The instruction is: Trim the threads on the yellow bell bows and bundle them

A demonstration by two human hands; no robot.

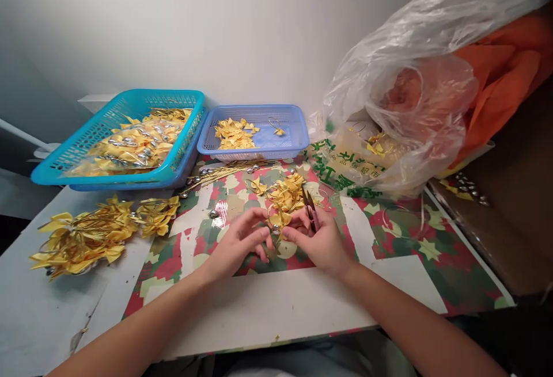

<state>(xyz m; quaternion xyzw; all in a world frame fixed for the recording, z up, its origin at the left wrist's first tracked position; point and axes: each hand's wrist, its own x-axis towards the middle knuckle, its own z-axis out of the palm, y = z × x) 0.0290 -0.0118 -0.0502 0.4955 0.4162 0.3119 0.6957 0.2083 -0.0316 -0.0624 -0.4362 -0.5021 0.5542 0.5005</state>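
A small yellow ribbon flower ornament (280,220) with a gold wire ring and a silver bead is between my two hands over the table. My left hand (242,236) has its fingers curled at the ornament's left side, thumb and forefinger by the wire and bead. My right hand (322,242) pinches the ornament's right edge between thumb and finger. Tucked in that same hand is a pair of dark pointed pliers (310,210), tips up. Just beyond my fingers lies a pile of yellow ornaments (290,188).
At the back left stands a turquoise basket (196,101) filled with yellow pieces and silver beads. Beside it, a blue basket (298,118) holds yellow pieces. Gold wires (228,172) lie in front. More finished-looking ornaments (86,236) are heaped left. A plastic bag (389,89) bulges on the right.
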